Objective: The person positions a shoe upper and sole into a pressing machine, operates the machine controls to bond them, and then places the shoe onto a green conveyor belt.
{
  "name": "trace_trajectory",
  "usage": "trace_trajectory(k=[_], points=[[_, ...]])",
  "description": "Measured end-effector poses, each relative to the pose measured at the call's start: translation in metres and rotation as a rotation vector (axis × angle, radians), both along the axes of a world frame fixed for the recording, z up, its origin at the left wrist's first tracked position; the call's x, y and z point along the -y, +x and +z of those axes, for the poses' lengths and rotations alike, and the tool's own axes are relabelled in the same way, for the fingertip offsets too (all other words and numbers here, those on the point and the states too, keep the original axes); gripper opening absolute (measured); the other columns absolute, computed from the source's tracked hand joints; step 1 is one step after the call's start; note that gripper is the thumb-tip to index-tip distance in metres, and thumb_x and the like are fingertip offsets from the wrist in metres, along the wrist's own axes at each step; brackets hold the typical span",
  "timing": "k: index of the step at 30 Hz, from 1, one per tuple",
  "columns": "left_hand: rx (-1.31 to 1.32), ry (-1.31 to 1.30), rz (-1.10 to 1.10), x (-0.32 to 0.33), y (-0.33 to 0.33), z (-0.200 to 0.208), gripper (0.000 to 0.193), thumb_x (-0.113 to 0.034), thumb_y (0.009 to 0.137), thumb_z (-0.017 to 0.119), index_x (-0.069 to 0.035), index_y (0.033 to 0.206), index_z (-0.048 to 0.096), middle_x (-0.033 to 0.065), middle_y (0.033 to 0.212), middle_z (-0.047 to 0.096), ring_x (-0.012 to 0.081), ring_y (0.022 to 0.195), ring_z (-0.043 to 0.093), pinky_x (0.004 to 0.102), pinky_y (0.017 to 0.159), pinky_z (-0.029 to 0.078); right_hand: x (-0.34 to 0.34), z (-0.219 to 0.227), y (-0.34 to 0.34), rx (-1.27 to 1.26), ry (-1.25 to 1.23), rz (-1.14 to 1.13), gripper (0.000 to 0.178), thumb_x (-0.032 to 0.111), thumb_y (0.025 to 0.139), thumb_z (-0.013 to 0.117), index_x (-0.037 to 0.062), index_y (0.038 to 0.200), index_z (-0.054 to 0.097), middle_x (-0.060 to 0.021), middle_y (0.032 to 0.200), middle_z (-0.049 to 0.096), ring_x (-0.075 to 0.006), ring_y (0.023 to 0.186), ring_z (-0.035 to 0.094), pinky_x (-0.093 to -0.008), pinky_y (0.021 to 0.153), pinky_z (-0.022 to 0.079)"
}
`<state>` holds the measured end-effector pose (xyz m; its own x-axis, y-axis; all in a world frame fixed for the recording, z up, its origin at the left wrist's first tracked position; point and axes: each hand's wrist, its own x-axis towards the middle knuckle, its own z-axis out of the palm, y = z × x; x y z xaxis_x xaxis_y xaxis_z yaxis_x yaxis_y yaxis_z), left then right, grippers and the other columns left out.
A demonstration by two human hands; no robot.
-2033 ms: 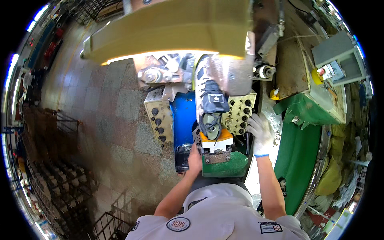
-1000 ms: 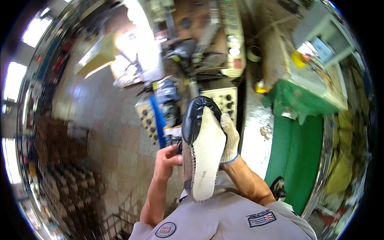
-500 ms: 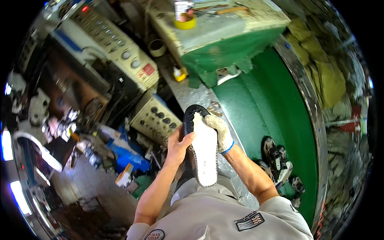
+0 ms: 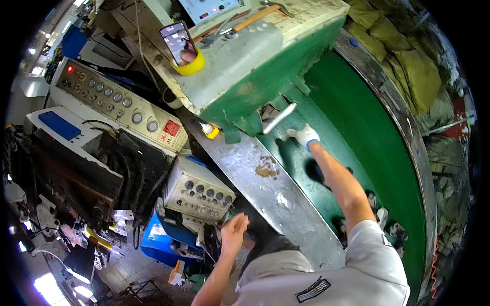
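My left hand [image 4: 234, 230] is bare, its fingers loosely curled together with nothing visible in them. It hangs beside a beige control box [image 4: 198, 191] with several dark knobs. My right hand [image 4: 305, 135], in a pale knit glove with a blue cuff, reaches out over the green belt [image 4: 352, 120]. Its fingers stretch to the left and I see nothing in its grip. Close to it, a white curved strip [image 4: 280, 118] sticks out from under a torn green flap [image 4: 250, 120]. Dark patches on the belt below my right arm may be shadows. Several dark-and-light shoes [image 4: 396, 232] lie nearer on the belt.
A metal ledge [image 4: 255, 171] borders the belt. A cluttered bench [image 4: 240, 51] holds a phone [image 4: 178, 43] in a yellow tape roll [image 4: 189, 62] and a wooden-handled tool [image 4: 258, 18]. A machine panel [image 4: 120, 104] stands left; olive sacks [image 4: 416, 76] are at right.
The white-soled black shoe upper has left both hands. My right hand has moved away over the belt, while my left hand has dropped lower. The view has shifted and turned.
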<state>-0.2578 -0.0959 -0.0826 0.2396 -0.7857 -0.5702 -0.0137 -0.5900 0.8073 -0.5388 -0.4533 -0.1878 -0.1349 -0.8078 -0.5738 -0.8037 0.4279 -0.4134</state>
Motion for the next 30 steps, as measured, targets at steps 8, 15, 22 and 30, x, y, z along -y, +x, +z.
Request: trace_trajectory(k=[8, 15, 22, 30], points=[[-0.051, 0.148, 0.145, -0.050, 0.023, 0.024, 0.030, -0.013, 0.100, 0.063, 0.009, 0.120, 0.065, 0.0168, 0.105, 0.074, 0.0212, 0.091, 0.073, 0.0310, 0.080, 0.060, 0.078, -0.116, 0.115, 0.422, -0.272, -0.856, 0.107, 0.002, 0.070, 0.086, -0.0062, 0.152, 0.017, -0.0180, 0.133, 0.057, -0.0296, 0.116, 0.059, -0.0473, 0.081, 0.058], [-0.079, 0.040, 0.306, -0.086, 0.055, 0.037, 0.029, -0.015, 0.100, 0.064, 0.007, 0.118, 0.067, 0.0146, 0.102, 0.075, 0.0174, 0.089, 0.072, 0.0281, 0.074, 0.057, -0.072, -0.050, 0.062, 1.500, 0.087, -0.573, 0.018, 0.009, 0.084, 0.075, 0.0028, 0.100, 0.069, -0.0071, 0.092, 0.069, -0.0219, 0.084, 0.066, -0.0405, 0.071, 0.056], [0.054, -0.340, 0.214, -0.029, 0.135, 0.073, 0.043, -0.020, 0.099, 0.065, 0.004, 0.134, 0.058, 0.0130, 0.116, 0.071, 0.0222, 0.099, 0.070, 0.0328, 0.083, 0.057, -0.286, 0.149, 0.154, 2.022, 0.655, -0.617, 0.084, 0.041, 0.081, 0.079, -0.0008, 0.145, 0.044, -0.0230, 0.136, 0.058, -0.0394, 0.120, 0.060, -0.0546, 0.108, 0.046], [-0.278, -0.393, 0.511, -0.097, 0.256, 0.111, 0.020, -0.012, 0.095, 0.066, 0.002, 0.108, 0.070, 0.0076, 0.094, 0.072, 0.0167, 0.079, 0.070, 0.0318, 0.074, 0.059, -0.335, 0.215, 0.312, 1.491, 0.480, 0.073, 0.063, 0.028, 0.090, 0.075, -0.0012, 0.141, 0.051, -0.0096, 0.123, 0.067, -0.0168, 0.106, 0.066, -0.0321, 0.091, 0.056]])
